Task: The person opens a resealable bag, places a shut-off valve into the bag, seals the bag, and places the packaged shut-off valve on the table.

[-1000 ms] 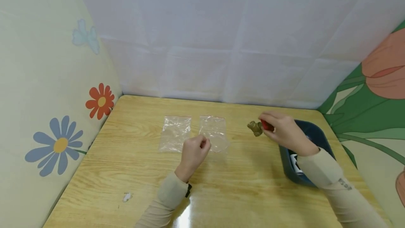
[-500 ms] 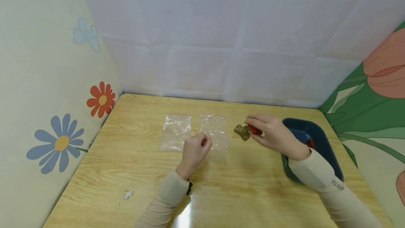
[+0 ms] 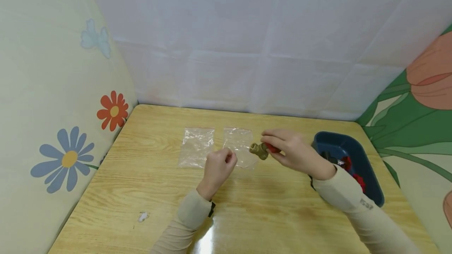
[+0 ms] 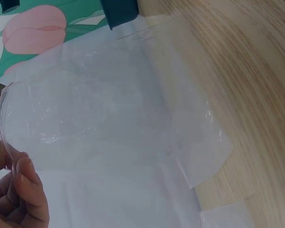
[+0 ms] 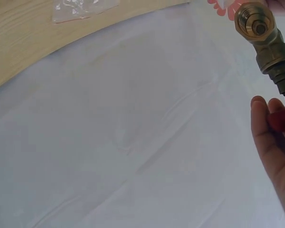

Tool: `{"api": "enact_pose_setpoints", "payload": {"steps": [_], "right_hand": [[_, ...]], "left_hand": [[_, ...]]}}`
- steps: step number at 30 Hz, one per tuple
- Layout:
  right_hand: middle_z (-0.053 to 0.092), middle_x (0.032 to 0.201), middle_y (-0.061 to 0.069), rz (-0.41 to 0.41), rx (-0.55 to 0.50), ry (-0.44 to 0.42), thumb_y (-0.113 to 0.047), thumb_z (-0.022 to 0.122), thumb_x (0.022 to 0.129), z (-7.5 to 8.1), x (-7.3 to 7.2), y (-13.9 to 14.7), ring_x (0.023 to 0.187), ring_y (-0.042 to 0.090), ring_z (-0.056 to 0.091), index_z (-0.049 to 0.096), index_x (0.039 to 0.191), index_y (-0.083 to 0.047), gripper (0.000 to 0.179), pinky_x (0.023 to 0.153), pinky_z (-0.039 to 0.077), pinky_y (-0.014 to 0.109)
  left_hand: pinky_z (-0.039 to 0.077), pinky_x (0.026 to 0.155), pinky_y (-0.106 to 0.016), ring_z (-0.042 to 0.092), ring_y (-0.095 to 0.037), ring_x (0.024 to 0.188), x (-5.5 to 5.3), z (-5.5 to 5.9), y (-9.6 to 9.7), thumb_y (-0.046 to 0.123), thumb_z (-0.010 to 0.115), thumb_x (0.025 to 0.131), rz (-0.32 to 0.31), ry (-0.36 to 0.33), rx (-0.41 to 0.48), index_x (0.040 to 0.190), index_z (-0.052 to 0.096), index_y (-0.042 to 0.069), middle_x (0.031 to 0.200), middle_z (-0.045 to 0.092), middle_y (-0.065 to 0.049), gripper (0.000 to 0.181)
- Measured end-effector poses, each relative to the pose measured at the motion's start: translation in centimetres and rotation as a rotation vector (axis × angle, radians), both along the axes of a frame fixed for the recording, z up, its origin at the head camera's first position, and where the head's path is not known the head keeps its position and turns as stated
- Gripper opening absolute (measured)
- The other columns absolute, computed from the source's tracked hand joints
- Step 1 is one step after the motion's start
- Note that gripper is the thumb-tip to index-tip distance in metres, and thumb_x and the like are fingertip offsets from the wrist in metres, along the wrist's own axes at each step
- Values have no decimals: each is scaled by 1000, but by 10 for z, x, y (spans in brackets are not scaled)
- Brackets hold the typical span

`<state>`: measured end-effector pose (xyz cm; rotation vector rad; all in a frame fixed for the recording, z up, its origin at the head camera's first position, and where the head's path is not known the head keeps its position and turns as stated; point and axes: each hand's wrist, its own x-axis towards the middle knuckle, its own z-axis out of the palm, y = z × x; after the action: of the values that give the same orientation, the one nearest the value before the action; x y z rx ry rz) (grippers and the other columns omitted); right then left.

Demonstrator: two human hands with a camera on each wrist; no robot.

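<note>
In the head view my right hand (image 3: pixel 291 150) grips the red handle of a brass valve (image 3: pixel 259 150), whose body sticks out to the left. The right wrist view shows the threaded opening of the valve (image 5: pixel 270 38) and the red handle (image 5: pixel 281 119) between the fingers. My left hand (image 3: pixel 219 167) is a little to the left of the valve. Seen from the left wrist, the left hand (image 4: pixel 21 194) pinches the red-lined edge of a clear zip bag (image 4: pixel 95 109), which stretches away towards the table. The valve's edge shows just beyond the bag's mouth.
A clear zip bag (image 3: pixel 195 148) lies flat on the wooden table (image 3: pixel 148 183). Behind my left hand is more clear plastic (image 3: pixel 238 140). A dark blue bin (image 3: pixel 369 167) holding red and black items stands at the right. A small white patch (image 3: pixel 143 216) marks the table's near left.
My right hand has carried the valve leftward from beside the bin to near the left hand. More of the bin's contents now show. The left hand has stayed almost still.
</note>
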<state>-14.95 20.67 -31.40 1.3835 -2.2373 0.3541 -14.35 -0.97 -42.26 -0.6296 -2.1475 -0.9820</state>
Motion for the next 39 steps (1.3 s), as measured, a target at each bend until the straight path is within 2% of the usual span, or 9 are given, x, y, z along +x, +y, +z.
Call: {"api": "enact_pose_setpoints", "payload": {"steps": [2, 4, 7, 9, 10, 16, 24, 31, 39], "right_hand": [[62, 103, 19, 20, -7, 0, -17, 57, 88, -2, -1, -3, 89, 31, 61, 64, 101, 4, 25, 69, 53, 39], [61, 103, 19, 34, -12, -4, -15, 57, 88, -3, -1, -6, 90, 31, 61, 64, 100, 4, 24, 69, 53, 39], [61, 103, 19, 42, -6, -16, -3, 72, 74, -4, -2, -10, 90, 31, 60, 65, 99, 3, 27, 71, 52, 40], [61, 103, 18, 43, 5, -24, 4, 77, 63, -4, -1, -13, 91, 31, 60, 65, 99, 2, 37, 71, 52, 39], [61, 103, 18, 43, 10, -27, 5, 77, 63, -4, -2, -14, 91, 30, 60, 65, 99, 2, 38, 72, 52, 39], [60, 106, 17, 47, 30, -48, 4, 75, 66, -8, -3, -19, 94, 30, 59, 65, 100, 1, 36, 74, 51, 39], [59, 105, 16, 71, 65, -42, 6, 76, 64, -17, -8, -22, 95, 29, 58, 65, 100, 2, 38, 75, 51, 37], [59, 104, 15, 42, 114, -36, 2, 76, 66, -19, -8, -24, 93, 28, 58, 65, 100, -1, 36, 74, 51, 36], [57, 96, 10, 24, 172, -95, -4, 75, 71, -19, -6, -28, 84, 22, 55, 64, 100, -6, 31, 69, 50, 32]], "left_hand": [[36, 40, -11, 43, -5, 40, 0, 1, 0, -7, 62, 70, -3, -7, 0, 60, 60, 3, 50, 55, -2, 14], [36, 40, -11, 43, -5, 40, 0, 2, 0, -7, 62, 70, -7, -10, 0, 60, 60, 2, 50, 55, -2, 14], [36, 40, -11, 43, -5, 40, 0, 3, 0, -7, 62, 70, -7, -11, -7, 60, 60, 3, 50, 54, -2, 14], [36, 40, -12, 43, -5, 40, 0, 3, 0, -6, 62, 70, -2, -4, -13, 59, 59, 3, 49, 54, -1, 14], [36, 40, -12, 43, -5, 40, 0, 3, 0, -6, 62, 69, 1, 0, -17, 59, 59, 3, 49, 54, -1, 15], [35, 39, -12, 42, -5, 40, 0, 3, 0, -5, 63, 70, 13, 10, -26, 58, 58, 5, 49, 52, 0, 15], [35, 40, -12, 42, -4, 40, 0, 3, 0, -5, 62, 70, 3, -17, -24, 59, 58, 4, 49, 53, 0, 15], [35, 40, -11, 43, -5, 40, -1, 2, 1, -5, 63, 71, -5, -23, -19, 59, 59, 4, 49, 54, 0, 15], [37, 41, -11, 45, -6, 40, -1, 1, 2, -5, 63, 71, -4, -14, -22, 61, 60, 3, 51, 55, -1, 13]]}}
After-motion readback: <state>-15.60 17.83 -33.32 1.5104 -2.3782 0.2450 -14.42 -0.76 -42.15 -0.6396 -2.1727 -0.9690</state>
